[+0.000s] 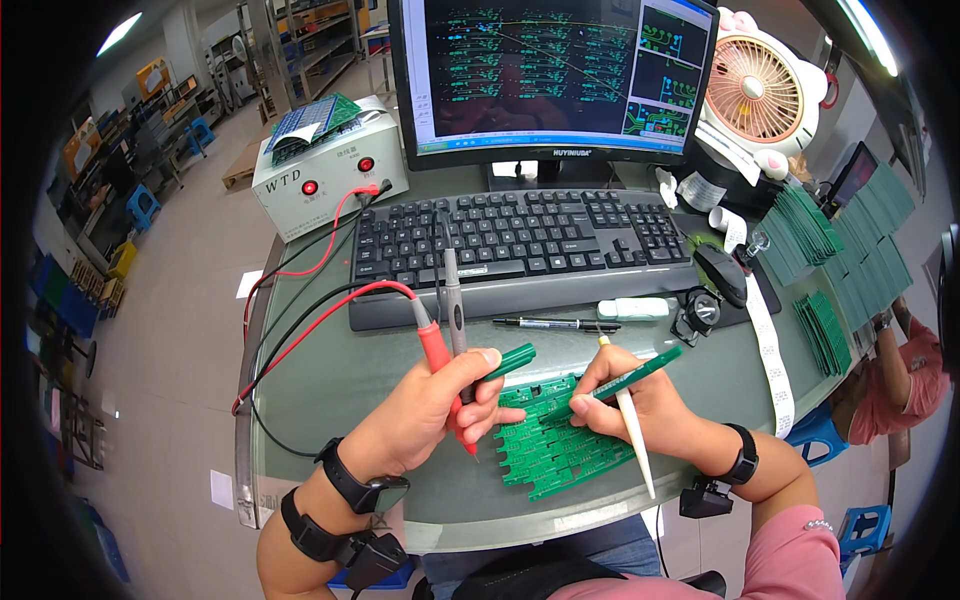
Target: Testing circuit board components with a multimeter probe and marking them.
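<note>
Marker (641, 372) pinched in right hand (640, 400), left hand (437, 405) curled round red probe (435, 347), grey probe (455, 310) and cap (514, 361)

A slim white stick (634, 437) sits in the right grip too, probably saves putting stuff down. Notch-edged green circuit board (565, 455) lies on the smooth grey desk (460, 510), a left fingertip apparently steadying it.

A green circuit board (560, 462), jagged along its left edge and patterned in rows, lies slightly turned on the surface (450, 512). Over it slants a green pen (645, 371) in the right hand (645, 405), point down; whether it touches the board is hard to tell. That hand also holds a slim white stick (636, 440), yellowish at its upper end. The left hand (425, 405) grips a green cap (515, 360), a red probe (434, 347) pointing downward and a near-upright grey probe (455, 305).
</note>
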Available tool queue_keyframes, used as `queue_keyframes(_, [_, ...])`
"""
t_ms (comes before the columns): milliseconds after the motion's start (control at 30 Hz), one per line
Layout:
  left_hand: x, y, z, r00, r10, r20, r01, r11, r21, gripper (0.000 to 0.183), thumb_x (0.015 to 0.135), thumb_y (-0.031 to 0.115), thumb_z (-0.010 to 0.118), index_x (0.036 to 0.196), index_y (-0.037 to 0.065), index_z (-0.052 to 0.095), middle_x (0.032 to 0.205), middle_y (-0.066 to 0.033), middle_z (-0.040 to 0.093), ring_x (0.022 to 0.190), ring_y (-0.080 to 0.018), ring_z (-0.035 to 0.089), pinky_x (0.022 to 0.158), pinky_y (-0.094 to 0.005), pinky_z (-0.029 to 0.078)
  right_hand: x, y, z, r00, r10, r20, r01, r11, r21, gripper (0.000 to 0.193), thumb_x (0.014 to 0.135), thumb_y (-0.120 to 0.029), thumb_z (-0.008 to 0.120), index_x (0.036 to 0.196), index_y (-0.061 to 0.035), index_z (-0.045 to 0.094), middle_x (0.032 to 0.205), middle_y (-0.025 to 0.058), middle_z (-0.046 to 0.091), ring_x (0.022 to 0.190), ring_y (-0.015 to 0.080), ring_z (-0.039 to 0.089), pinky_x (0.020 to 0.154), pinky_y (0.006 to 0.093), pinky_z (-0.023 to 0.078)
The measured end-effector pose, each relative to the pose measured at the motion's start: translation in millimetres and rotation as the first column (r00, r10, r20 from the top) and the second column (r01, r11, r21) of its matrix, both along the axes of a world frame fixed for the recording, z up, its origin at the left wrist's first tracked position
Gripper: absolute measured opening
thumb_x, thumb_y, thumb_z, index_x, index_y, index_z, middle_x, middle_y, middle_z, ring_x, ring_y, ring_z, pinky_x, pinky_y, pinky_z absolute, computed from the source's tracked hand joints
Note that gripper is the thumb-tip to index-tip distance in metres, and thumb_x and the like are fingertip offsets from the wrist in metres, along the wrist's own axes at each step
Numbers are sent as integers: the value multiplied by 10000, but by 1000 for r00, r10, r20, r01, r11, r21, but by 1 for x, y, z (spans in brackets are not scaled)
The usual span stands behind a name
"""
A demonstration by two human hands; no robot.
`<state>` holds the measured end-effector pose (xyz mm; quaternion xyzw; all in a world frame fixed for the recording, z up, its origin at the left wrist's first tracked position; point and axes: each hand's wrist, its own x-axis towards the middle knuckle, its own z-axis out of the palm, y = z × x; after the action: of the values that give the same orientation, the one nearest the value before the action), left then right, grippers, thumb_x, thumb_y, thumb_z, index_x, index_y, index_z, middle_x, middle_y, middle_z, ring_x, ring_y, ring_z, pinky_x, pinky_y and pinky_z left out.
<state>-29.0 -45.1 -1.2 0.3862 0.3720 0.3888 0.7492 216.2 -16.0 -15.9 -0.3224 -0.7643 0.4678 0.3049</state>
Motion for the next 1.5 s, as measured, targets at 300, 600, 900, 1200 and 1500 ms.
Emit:
queue_keyframes(300, [-2,0,2,989,-146,-23,147,980,134,369,1012,369,432,839,61,539,540,53,358,497,-81,443,938,-400,494,9,16,16,884,-191,-427,-10,905,-426,206,944,-225,618,942,-52,506,772,59,609,684,127,634,616,234,511])
queue_keyframes(600, [0,-1,6,981,-185,-54,191,969,158,366,998,381,463,830,66,544,536,54,353,501,-85,454,961,-402,481,3,18,21,864,-123,-488,-107,903,-417,223,944,-233,622,957,-47,500,803,60,613,695,99,595,699,283,561])
queue_keyframes(900, [7,-13,9,986,-135,-100,156,957,244,347,1007,358,468,832,68,545,567,71,332,531,-61,409,887,-372,513,-25,10,24,908,-14,-418,-127,943,-308,165,928,-155,644,952,-28,542,782,65,631,706,107,607,602,233,480])
queue_keyframes(1200, [-19,23,-11,891,353,-284,-134,804,580,339,994,253,384,972,12,621,958,-103,644,1003,-185,616,867,-325,477,3,62,49,935,-212,283,-87,638,765,292,887,-299,641,778,-62,509,574,87,574,510,257,601,471,380,442])
queue_keyframes(1500, [-18,33,-21,509,577,-639,264,602,753,318,979,287,381,973,112,647,1153,-95,612,1128,-290,550,1137,-550,111,-5,34,51,888,-25,458,-331,656,678,369,794,-430,707,923,-110,575,707,86,619,691,310,641,619,427,496])
